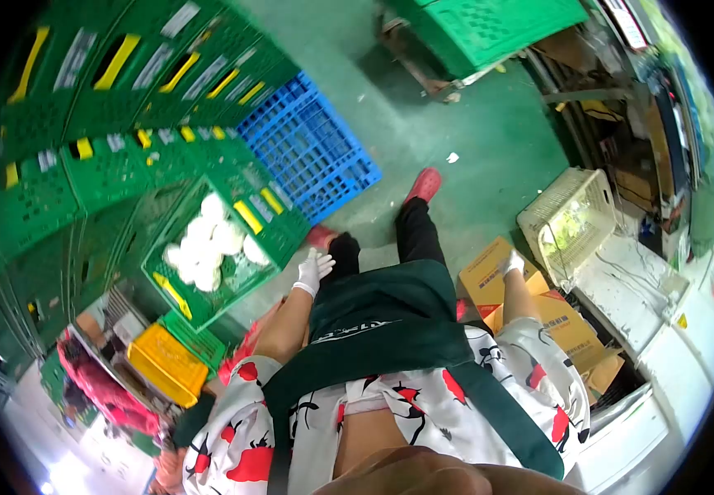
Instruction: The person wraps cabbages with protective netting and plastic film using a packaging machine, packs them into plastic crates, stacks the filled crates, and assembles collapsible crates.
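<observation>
My left hand (314, 271), in a white glove, is held out to the left of the dark green apron (382, 309). Its fingers are spread and nothing is in them. Close by on its left stands a green crate (266, 276) with several white, round things (209, 239) inside. My right hand (512, 263), also in a white glove, is over the opened cardboard box (567, 322), next to a raised flap (485, 272). The fingers of that hand are too small and unclear to make out, so whether it grips the cardboard does not show.
Stacked green crates (85, 165) fill the left side, near a blue pallet (307, 148). A yellow crate (167, 363) is at lower left. A beige basket (567, 219) with light green contents stands right of the box. Another green crate (505, 33) is at the top, beside shelving (588, 95).
</observation>
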The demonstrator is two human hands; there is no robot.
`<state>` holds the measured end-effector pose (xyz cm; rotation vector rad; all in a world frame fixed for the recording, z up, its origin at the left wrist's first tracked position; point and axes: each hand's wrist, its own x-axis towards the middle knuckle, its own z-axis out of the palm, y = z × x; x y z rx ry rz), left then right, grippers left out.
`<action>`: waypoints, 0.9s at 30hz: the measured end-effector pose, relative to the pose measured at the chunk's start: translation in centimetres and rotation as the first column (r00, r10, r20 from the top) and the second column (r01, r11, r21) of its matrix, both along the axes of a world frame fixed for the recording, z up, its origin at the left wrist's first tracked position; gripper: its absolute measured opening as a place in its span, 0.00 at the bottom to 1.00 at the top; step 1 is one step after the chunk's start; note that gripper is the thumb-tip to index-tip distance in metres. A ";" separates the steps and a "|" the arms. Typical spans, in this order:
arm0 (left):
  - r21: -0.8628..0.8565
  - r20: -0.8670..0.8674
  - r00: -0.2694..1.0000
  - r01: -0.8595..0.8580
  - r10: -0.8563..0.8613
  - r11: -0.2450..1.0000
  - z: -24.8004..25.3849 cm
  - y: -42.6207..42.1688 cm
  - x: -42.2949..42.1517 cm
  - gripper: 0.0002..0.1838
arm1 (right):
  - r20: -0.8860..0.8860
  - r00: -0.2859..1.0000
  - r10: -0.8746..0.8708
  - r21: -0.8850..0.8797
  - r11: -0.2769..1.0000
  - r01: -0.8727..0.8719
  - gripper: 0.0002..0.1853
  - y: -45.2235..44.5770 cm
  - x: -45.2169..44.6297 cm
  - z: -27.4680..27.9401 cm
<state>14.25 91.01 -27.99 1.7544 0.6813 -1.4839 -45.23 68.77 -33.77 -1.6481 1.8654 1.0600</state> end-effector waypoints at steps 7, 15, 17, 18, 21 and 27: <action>-0.182 0.210 0.939 0.313 -0.274 0.932 3.2 -19.4 -6.5 0.15 | 0.404 0.543 -0.736 0.283 0.665 0.691 0.26 2.0 -4.0 -10.9; -0.377 0.538 0.703 0.694 -0.465 0.614 8.9 -42.5 -12.5 0.18 | 0.696 -0.133 -0.706 0.485 0.325 0.812 0.16 -12.9 5.4 8.7; -0.334 0.615 0.611 0.774 -0.498 0.538 9.8 -47.4 -12.9 0.19 | 0.723 -0.187 -0.665 0.479 0.287 0.830 0.17 -14.1 4.1 10.1; -0.336 0.665 0.603 0.769 -0.442 0.544 10.5 -49.7 -13.3 0.16 | 0.728 -0.198 -0.656 0.469 0.267 0.842 0.17 -14.3 3.2 10.2; -0.150 0.847 0.337 0.894 -0.412 0.423 8.4 -57.7 -12.2 0.19 | 0.723 -0.240 -0.648 0.462 0.195 0.865 0.19 -15.0 0.4 10.0; 0.147 0.962 -0.053 0.927 -0.267 0.346 11.4 -71.3 -13.5 0.23 | 0.701 -0.255 -0.666 0.488 0.187 0.853 0.15 -23.7 -2.2 11.8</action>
